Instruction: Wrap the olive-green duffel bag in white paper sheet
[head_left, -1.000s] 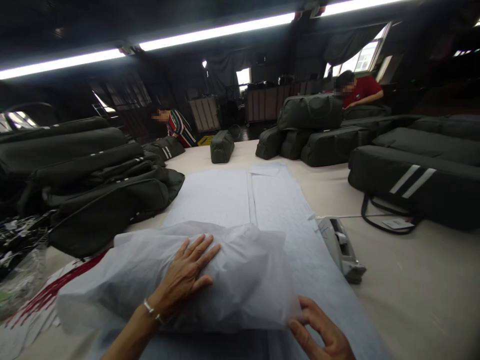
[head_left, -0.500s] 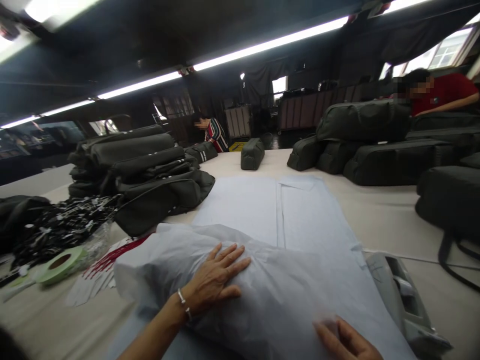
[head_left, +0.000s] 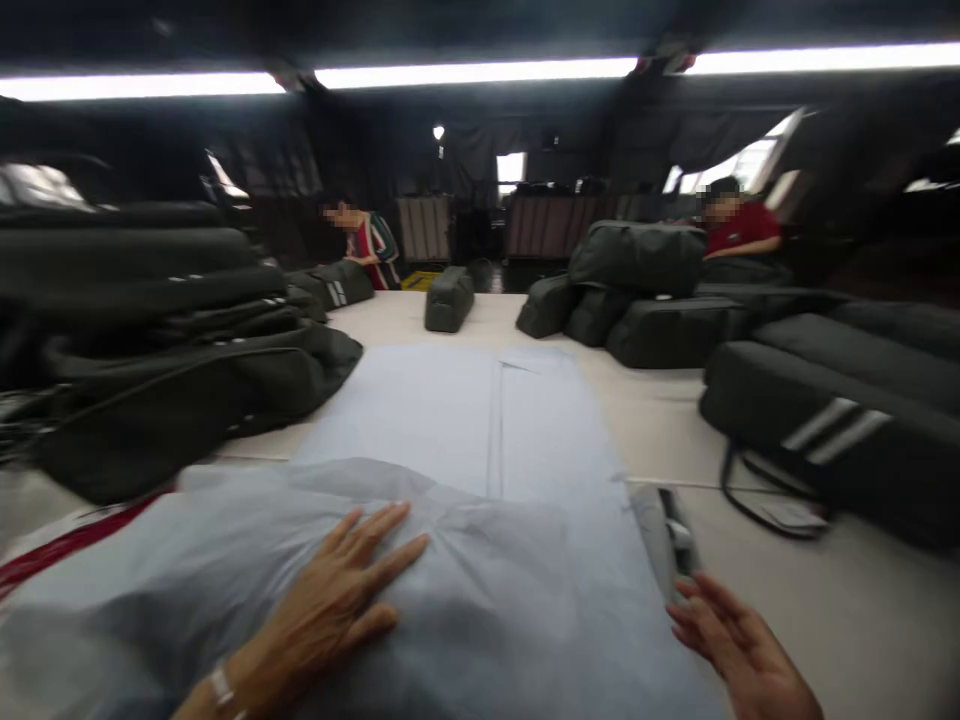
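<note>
My left hand (head_left: 341, 590) lies flat, fingers spread, on a translucent whitish wrapping sheet (head_left: 480, 590). A bulky darker shape shows faintly beneath that sheet; its kind is hidden. At the right, my right hand (head_left: 739, 635) has its fingers loosely bent and parted, by the near end of a grey tape dispenser (head_left: 660, 540). Whether the fingertips touch the dispenser I cannot tell, as they overlap it and are a little blurred. More pale blue-white sheets (head_left: 420, 410) lie flat on the table beyond the wrapped bundle.
Dark bags are piled on the left (head_left: 187, 370), with a red strip (head_left: 82, 540) in front. More dark bags (head_left: 660, 330) line the right side; a striped bag (head_left: 832, 420) has a strap hanging down. One small bag (head_left: 448, 300) stands farther off. Two people work beyond the table.
My right hand has moved from the wrapping sheet rightward to the tape dispenser. My left hand stays pressed on the bundle. The view has levelled and turned right.
</note>
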